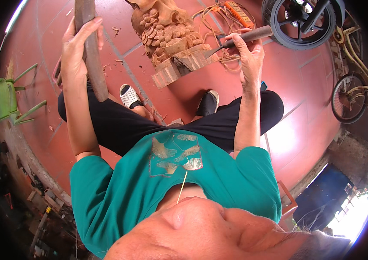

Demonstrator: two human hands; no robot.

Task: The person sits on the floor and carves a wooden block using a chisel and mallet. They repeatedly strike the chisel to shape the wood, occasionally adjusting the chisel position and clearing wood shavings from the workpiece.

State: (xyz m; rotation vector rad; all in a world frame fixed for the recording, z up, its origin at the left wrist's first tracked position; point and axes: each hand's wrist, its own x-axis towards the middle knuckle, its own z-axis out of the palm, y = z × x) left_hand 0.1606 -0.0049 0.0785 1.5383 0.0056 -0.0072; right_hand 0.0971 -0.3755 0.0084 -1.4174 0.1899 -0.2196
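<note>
My left hand (76,50) is closed around a long wooden club (93,65), which hangs roughly upright in the view and runs past the upper edge. My right hand (250,54) grips a chisel (256,34) by its dark wooden handle. The chisel's metal blade slants down to the left, its tip at the base of a carved wooden sculpture (166,32); whether it touches cannot be told. Clusters of rounded, coin-like shapes cover the carving above a blocky, partly cut base. Its far end lies beyond the upper edge.
Wood chips lie on the red tiled floor (309,86). An orange power strip (239,15) with a tangled cord is beyond my right hand. A motorbike wheel (298,26) and a bicycle wheel (349,99) stand right; a green chair (5,99) stands left. My feet are near the carving.
</note>
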